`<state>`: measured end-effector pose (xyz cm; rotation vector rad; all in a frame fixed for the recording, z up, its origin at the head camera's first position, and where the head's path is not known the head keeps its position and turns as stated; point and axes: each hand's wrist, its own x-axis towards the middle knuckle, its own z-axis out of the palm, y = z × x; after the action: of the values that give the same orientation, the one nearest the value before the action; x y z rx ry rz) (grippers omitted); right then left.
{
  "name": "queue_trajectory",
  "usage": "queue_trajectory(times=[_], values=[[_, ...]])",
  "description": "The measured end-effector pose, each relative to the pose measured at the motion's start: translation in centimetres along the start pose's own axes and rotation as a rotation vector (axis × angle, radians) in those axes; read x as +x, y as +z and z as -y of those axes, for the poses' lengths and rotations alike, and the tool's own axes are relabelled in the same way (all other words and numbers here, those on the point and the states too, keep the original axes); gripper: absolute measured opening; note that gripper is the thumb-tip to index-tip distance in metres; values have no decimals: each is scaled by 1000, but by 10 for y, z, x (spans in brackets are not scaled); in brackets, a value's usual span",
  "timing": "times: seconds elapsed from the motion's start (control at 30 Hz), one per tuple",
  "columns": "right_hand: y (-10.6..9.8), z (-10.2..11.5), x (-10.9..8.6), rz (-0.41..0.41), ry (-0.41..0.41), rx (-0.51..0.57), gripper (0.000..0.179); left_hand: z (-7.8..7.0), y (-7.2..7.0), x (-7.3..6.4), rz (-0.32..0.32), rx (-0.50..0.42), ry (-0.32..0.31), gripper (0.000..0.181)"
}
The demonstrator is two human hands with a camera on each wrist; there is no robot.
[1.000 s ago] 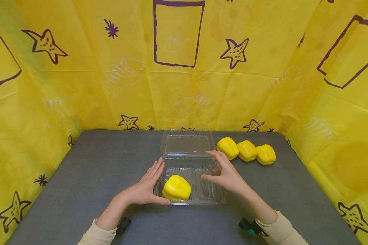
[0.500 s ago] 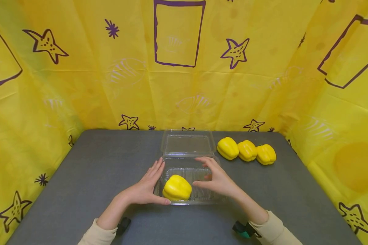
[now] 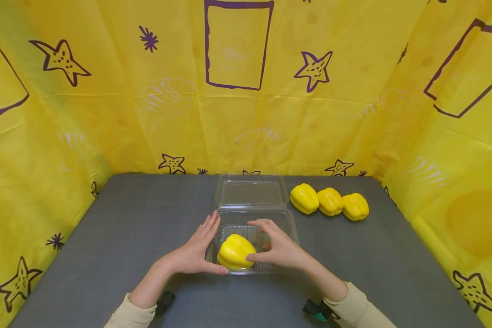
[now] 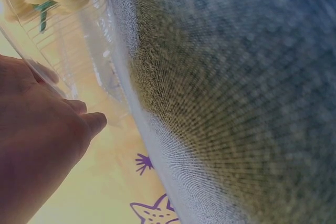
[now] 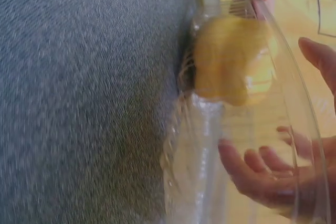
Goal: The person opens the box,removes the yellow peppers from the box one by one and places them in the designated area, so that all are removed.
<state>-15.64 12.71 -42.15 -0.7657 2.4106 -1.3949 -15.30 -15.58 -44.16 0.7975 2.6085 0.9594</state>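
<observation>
A clear plastic clamshell container [image 3: 292, 225] lies open on the table, its lid folded back. One yellow bell pepper [image 3: 233, 249] sits in the left part of its base; the left wrist view shows a green stem [image 4: 44, 11]. My left hand [image 3: 188, 256] rests along the container's left side, fingers straight and thumb at the front rim. Over the base, my right hand [image 3: 280, 249] is spread with nothing in its grasp. Its thumb overlaps the pepper's right side in the head view; whether they touch I cannot tell. In the right wrist view, the see-through wall partly covers those fingers [image 5: 236, 169].
Three more yellow bell peppers [image 3: 330, 202] stand in a row at the back right, beside the container lid [image 3: 252, 192]. The grey table [image 3: 147, 205] is bounded by a yellow curtain [image 3: 246, 118] with purple drawings at the back and sides.
My right hand has moved left and toward me, from the container's right edge to beside the pepper inside. The left hand, container and peppers have stayed put.
</observation>
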Motion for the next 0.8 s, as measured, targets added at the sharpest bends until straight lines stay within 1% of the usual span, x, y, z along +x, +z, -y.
queue_trajectory(times=[0.13, 0.33, 0.6, 0.8], values=[[5, 0, 3, 37, -13, 7, 75, 0, 0, 0, 4, 0, 1, 130], [12, -1, 7, 62, -19, -6, 76, -1, 0, -1, 11, -5, -2, 130], [20, -2, 12, 82, -32, -175, 78, -1, 0, -1, 10, -8, -9, 130], [24, -3, 16, 114, -34, -200, 79, -1, 0, -1, 10, -10, -6, 129]])
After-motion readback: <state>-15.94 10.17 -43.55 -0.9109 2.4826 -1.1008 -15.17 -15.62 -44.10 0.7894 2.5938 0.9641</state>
